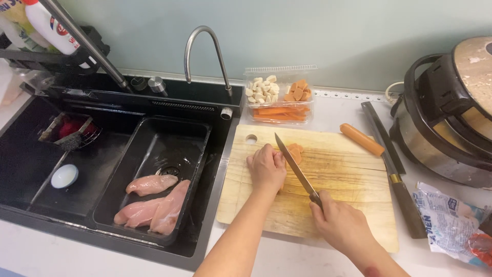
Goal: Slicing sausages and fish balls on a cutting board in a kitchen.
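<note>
Slicing at frame centre: our left hand (266, 168) pins the sausage piece (294, 153) on the cutting board (338, 205), grip pressed down on it; our right hand (342, 223) clenches the knife (293, 165). We judge the sausage light, soft and slippery, best held behind the cut.

orange sausage slices (295, 152) (on board), knife (294, 166) over them
</note>
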